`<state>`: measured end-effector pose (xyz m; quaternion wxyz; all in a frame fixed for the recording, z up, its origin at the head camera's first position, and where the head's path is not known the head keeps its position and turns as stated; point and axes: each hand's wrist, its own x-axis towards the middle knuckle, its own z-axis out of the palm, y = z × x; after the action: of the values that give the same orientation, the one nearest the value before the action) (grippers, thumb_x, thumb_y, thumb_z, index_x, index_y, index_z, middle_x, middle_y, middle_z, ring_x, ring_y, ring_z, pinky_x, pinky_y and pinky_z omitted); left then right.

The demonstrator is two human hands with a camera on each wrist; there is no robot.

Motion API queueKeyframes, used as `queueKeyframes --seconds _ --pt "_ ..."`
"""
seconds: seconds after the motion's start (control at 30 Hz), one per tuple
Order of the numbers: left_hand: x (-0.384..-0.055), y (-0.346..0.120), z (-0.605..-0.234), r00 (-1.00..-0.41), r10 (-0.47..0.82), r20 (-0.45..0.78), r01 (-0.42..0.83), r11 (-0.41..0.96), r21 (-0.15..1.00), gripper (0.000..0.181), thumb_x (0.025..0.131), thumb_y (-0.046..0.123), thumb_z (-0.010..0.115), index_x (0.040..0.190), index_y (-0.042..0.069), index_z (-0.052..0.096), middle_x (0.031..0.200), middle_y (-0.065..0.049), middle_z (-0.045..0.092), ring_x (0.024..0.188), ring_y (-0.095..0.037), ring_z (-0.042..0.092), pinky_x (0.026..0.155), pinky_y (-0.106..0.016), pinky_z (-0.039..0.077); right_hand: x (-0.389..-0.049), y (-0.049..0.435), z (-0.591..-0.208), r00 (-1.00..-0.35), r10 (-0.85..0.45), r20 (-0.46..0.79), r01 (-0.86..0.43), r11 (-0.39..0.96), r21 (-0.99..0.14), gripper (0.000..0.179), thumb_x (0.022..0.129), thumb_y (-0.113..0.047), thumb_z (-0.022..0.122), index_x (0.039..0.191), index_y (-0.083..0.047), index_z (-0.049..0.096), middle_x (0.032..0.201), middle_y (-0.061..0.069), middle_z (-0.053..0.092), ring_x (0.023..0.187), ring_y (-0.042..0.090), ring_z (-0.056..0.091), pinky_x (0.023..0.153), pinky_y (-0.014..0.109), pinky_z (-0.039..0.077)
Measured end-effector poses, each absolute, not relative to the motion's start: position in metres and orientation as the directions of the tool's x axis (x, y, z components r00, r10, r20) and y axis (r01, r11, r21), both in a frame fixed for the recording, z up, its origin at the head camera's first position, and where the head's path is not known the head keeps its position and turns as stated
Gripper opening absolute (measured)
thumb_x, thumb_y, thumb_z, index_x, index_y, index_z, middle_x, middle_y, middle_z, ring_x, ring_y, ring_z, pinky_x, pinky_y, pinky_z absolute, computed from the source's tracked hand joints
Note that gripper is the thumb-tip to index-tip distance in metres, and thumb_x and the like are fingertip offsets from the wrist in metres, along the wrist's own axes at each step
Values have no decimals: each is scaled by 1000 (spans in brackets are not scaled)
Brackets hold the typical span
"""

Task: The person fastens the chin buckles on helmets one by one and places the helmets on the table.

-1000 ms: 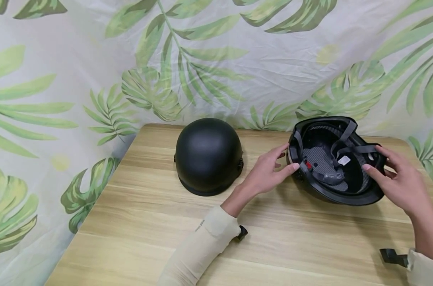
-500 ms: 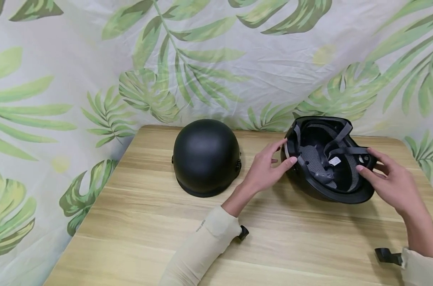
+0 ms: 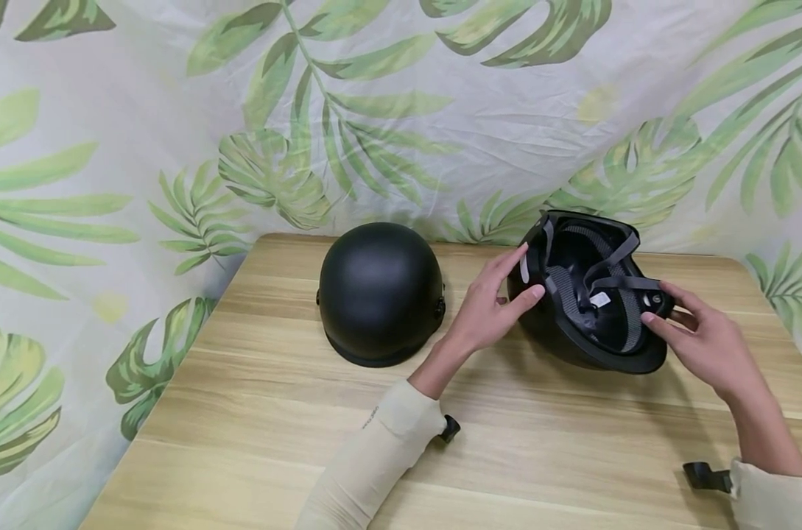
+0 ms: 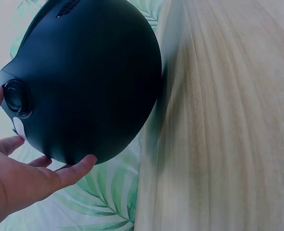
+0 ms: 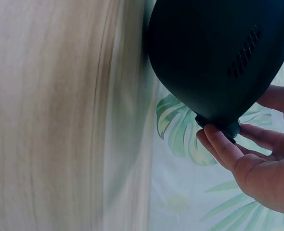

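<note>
A black helmet (image 3: 549,335) with its hollow side turned up and toward me is held between both hands, tilted. Grey straps, a grey lining and a white label show inside it. My left hand (image 3: 487,309) holds its left side, fingertips beside a round knob (image 4: 17,98) and a pale patch in the left wrist view. At the opposite side, my right hand (image 3: 708,346) pinches the ear part of the rim between thumb and fingers. Its smooth shell (image 5: 204,53) with a slotted vent (image 5: 244,52) faces the right wrist camera, close to the tabletop.
A second black helmet (image 3: 381,294) stands dome up on the wooden table (image 3: 255,442), left of my left hand. Behind the table hangs a leaf-patterned cloth (image 3: 374,110). Each sleeve has a small black device at the cuff, such as the left cuff device (image 3: 450,428).
The held helmet has shifted left and turned, its right side lifting a little and its interior showing less. My right hand has moved left with it; the second helmet stays put.
</note>
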<state>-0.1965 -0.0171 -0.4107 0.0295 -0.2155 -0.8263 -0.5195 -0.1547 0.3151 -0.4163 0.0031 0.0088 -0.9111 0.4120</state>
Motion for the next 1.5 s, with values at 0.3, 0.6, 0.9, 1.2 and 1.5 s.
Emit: queueKeyframes --seconds 0.3,0.6,0.9,1.2,1.5 --pt "-198 -13 -409 -903 298 310 409 371 834 70 104 37 68 166 26 38 170 -9 40 158 -22 39 127 -46 37 -156 313 -418 -999 -31 11 -29 674 -738 76 105 -38 67 166 -7 35 161 37 40 130 3 64 76 -3 42" --pt "-196 -12 -408 -916 280 287 376 353 857 69 103 39 69 164 25 42 169 -6 41 154 -22 43 111 -41 54 -154 308 -415 -991 -19 130 -104 726 -680 65 104 -28 70 157 2 47 154 35 47 125 54 63 72 -3 37" --pt "-198 -15 -405 -894 318 316 422 359 832 75 99 41 70 166 30 39 172 -5 34 159 -29 33 125 -50 37 -155 300 -422 -998 -13 58 -50 728 -684 66 103 -34 70 155 2 50 155 37 47 127 61 59 69 0 40" --pt "-200 -18 -400 -905 306 296 392 329 859 75 97 40 72 164 24 43 173 -3 34 159 -25 35 123 -48 43 -156 301 -425 -998 -68 -6 -42 670 -742 72 103 -36 71 158 3 45 150 39 51 94 -30 45 72 3 48" --pt "-203 -16 -394 -926 281 252 347 376 859 78 97 45 74 165 27 41 172 -4 36 157 -26 39 126 -50 38 -158 298 -426 -994 -95 -44 -35 696 -717 72 105 -34 69 159 5 42 153 38 49 126 36 67 73 4 47"
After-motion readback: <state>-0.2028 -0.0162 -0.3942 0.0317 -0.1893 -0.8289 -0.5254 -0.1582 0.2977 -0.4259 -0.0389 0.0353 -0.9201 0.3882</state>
